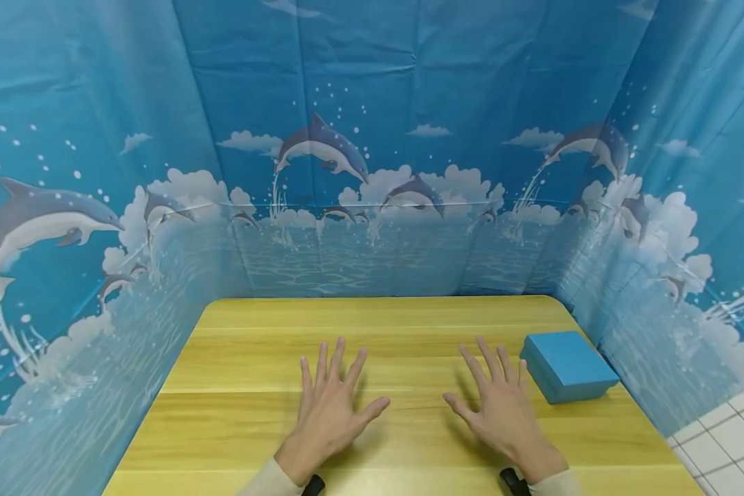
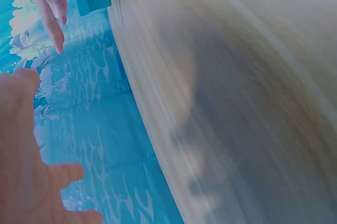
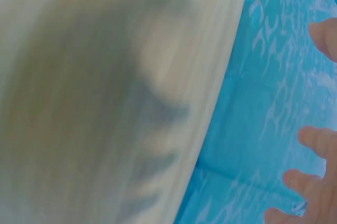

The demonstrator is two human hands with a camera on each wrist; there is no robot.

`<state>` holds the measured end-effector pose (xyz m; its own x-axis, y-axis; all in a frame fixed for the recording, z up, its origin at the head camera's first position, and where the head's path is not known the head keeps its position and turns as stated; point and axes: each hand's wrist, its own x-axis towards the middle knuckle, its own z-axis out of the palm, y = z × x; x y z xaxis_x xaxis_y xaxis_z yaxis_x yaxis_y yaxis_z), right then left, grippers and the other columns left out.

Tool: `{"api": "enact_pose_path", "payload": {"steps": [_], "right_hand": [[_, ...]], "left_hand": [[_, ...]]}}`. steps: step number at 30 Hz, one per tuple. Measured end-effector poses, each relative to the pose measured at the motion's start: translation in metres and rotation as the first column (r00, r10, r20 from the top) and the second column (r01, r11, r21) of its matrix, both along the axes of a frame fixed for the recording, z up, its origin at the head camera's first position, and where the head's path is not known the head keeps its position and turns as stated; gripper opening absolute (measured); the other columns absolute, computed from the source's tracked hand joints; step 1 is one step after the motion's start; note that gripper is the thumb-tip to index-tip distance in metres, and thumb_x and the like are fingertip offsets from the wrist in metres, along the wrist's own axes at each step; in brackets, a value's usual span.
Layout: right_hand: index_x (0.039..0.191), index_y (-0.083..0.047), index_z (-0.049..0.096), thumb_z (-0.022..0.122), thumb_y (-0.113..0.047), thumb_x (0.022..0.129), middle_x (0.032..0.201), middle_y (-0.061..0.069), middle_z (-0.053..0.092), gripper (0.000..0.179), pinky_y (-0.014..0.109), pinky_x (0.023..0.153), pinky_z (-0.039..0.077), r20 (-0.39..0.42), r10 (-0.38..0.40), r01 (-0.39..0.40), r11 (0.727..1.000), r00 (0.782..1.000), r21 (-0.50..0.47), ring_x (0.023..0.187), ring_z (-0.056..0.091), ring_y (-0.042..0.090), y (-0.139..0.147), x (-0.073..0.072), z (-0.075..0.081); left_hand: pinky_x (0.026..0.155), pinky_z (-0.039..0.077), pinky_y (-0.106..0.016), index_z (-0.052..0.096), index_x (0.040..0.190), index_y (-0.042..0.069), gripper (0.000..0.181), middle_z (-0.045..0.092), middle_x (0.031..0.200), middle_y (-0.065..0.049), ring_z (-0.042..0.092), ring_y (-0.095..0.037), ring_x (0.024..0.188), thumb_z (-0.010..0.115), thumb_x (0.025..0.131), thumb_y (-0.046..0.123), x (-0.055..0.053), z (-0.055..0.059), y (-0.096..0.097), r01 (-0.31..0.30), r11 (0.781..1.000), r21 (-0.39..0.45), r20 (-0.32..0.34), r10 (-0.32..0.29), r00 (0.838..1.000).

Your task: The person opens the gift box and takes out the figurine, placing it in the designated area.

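Observation:
Over the left half of the wooden table, my left hand is held palm down with its fingers spread and nothing in it. My right hand mirrors it on the right side, fingers also spread and holding nothing. A blue box with a flat top sits on the table just right of the right hand's fingers. Both wrist views show shadows under the hands. In the left wrist view, the left hand is at the left edge and fingers of the right hand hang at the top.
The yellow wood-grain table has rounded far corners. A blue curtain printed with dolphins and waves hangs behind it and along both sides. White floor tiles show at the lower right.

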<state>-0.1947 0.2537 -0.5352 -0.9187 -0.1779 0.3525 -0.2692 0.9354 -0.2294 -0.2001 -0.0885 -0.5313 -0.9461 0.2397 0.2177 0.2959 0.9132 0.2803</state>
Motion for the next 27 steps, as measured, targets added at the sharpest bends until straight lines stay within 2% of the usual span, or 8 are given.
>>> {"api": "enact_pose_path", "payload": {"steps": [8, 13, 17, 21, 27], "right_hand": [[0.185, -0.027, 0.034, 0.080, -0.061, 0.106, 0.188, 0.026, 0.032, 0.097, 0.097, 0.126, 0.017, -0.020, -0.051, 0.051, 0.999, 0.999, 0.019, 0.168, 0.031, 0.066, 0.038, -0.014, 0.011], [0.183, -0.018, 0.038, 0.083, -0.055, 0.105, 0.184, 0.032, 0.035, 0.097, 0.099, 0.122, 0.020, -0.059, -0.101, 0.102, 0.994, 0.993, 0.027, 0.161, 0.035, 0.069, 0.066, -0.025, 0.016], [0.180, -0.011, 0.041, 0.083, -0.051, 0.106, 0.184, 0.035, 0.031, 0.094, 0.100, 0.124, 0.014, -0.062, -0.148, 0.148, 0.989, 0.987, 0.008, 0.159, 0.034, 0.071, 0.090, -0.031, 0.016], [0.178, -0.007, 0.041, 0.082, -0.048, 0.108, 0.184, 0.039, 0.027, 0.090, 0.101, 0.123, 0.010, -0.047, -0.192, 0.192, 0.981, 0.980, -0.014, 0.159, 0.030, 0.074, 0.114, -0.035, 0.014], [0.178, -0.008, 0.039, 0.074, -0.055, 0.112, 0.180, 0.047, 0.021, 0.089, 0.106, 0.113, 0.013, 0.022, -0.245, 0.245, 0.970, 0.969, -0.006, 0.153, 0.024, 0.085, 0.142, -0.042, 0.012]], "left_hand": [[0.137, 0.013, -0.089, 0.036, 0.184, 0.037, 0.098, 0.017, 0.197, -0.013, 0.014, -0.052, 0.182, 0.044, 0.106, 0.095, -0.003, 0.002, 0.008, 0.043, 0.999, 0.030, 0.010, -0.044, 0.999], [0.137, 0.015, -0.089, 0.041, 0.183, 0.035, 0.091, 0.023, 0.195, -0.014, 0.018, -0.051, 0.181, 0.050, 0.109, 0.088, -0.007, 0.005, 0.016, 0.075, 0.996, 0.058, -0.026, -0.073, 0.997], [0.137, 0.016, -0.088, 0.042, 0.182, 0.035, 0.087, 0.026, 0.194, -0.014, 0.021, -0.050, 0.181, 0.054, 0.110, 0.083, -0.010, 0.007, 0.024, 0.100, 0.992, 0.070, -0.043, -0.097, 0.994], [0.137, 0.016, -0.088, 0.041, 0.182, 0.034, 0.086, 0.028, 0.194, -0.014, 0.021, -0.048, 0.181, 0.054, 0.111, 0.082, -0.011, 0.007, 0.032, 0.131, 0.989, 0.074, -0.040, -0.128, 0.991], [0.135, 0.020, -0.089, 0.045, 0.181, 0.030, 0.083, 0.034, 0.191, -0.016, 0.029, -0.049, 0.179, 0.057, 0.113, 0.077, -0.013, 0.006, 0.042, 0.188, 0.979, 0.080, -0.066, -0.183, 0.981]]}}
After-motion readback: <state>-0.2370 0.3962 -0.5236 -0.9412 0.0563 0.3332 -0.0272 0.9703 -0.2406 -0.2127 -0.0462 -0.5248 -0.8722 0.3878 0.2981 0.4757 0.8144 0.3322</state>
